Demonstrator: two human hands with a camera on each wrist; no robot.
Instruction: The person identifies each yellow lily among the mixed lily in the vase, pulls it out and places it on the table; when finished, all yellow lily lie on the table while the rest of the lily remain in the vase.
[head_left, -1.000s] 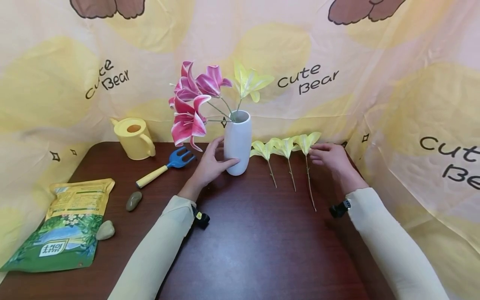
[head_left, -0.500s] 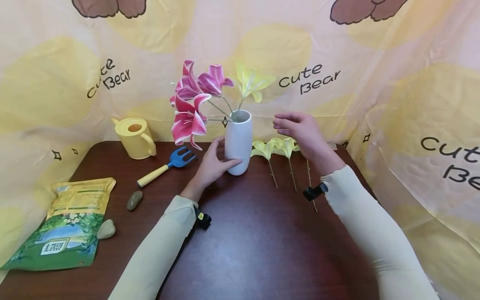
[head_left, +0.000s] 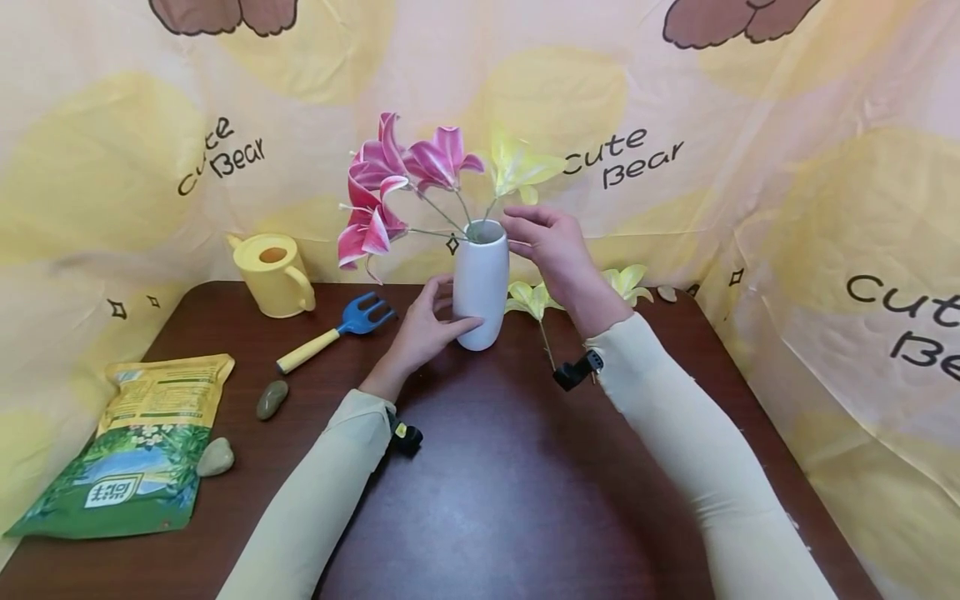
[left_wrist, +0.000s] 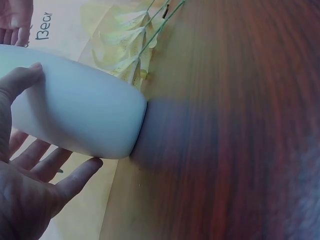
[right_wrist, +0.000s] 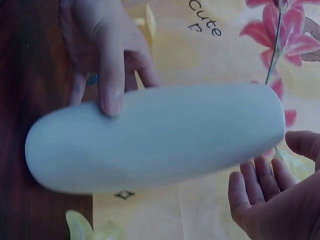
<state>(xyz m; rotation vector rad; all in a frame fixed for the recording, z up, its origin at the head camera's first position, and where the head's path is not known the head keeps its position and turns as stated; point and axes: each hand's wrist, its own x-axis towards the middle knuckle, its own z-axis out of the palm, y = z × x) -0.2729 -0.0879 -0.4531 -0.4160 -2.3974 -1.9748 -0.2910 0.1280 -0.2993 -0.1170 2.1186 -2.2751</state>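
Observation:
A white vase (head_left: 480,283) stands upright on the dark table. My left hand (head_left: 422,332) holds its lower part, thumb across the front and fingers round the far side, as the left wrist view also shows on the vase (left_wrist: 80,110). Pink lilies (head_left: 367,229) lean left out of the mouth, and a yellow lily (head_left: 517,167) leans right. My right hand (head_left: 558,254) is raised beside the mouth, below the yellow lily. In the right wrist view, the right hand (right_wrist: 280,202) has its fingers loosely extended beside the rim, with nothing gripped.
Yellow lilies lie right of the vase, one lily (head_left: 528,300) beside it, another (head_left: 630,283) partly behind my right arm. Leftward are a yellow watering can (head_left: 270,279), a blue hand fork (head_left: 337,332), stones including a grey stone (head_left: 272,400), and a green-yellow bag (head_left: 138,446). A printed cloth (head_left: 420,58) hangs behind.
My right hand has left the rightmost yellow lily on the table and moved up and left to the vase mouth. The flowers in the vase have shifted slightly. My left hand keeps its hold.

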